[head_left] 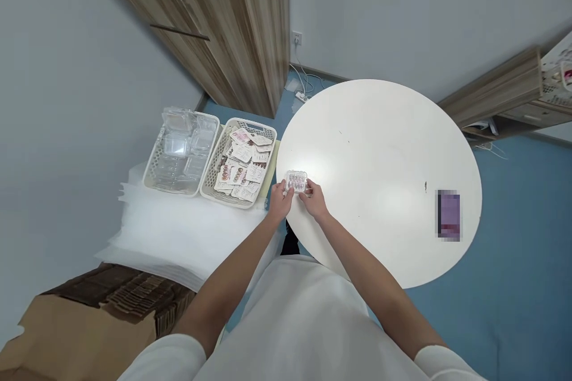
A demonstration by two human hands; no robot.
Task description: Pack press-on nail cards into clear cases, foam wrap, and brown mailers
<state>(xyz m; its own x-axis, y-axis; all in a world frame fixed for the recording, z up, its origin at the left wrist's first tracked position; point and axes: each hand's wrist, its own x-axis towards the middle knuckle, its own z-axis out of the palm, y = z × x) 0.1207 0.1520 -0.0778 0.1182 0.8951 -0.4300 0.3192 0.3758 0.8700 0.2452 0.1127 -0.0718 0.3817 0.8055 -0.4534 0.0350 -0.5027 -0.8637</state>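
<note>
A small clear plastic box [296, 181] with several pinkish, nail-shaped pieces in it is held level at the near left edge of the round white table [379, 149]. My left hand [280, 200] grips its left side, thumb at the front corner. On the right side, my right hand [314, 199] has its fingers closed on the same box. Just left of my hands stands a white basket [205, 189] full of printed cards [241, 153], some with nail pictures. Beyond it, a second white basket [147, 175] holds several clear plastic boxes [176, 146].
White foam sheets [179, 223] lie under the baskets. A cardboard box [67, 333] with brown folded pieces is at lower left. A blurred purple object [449, 214] rests on the table's right side. A wooden cabinet [250, 24] and a power strip [302, 96] are behind.
</note>
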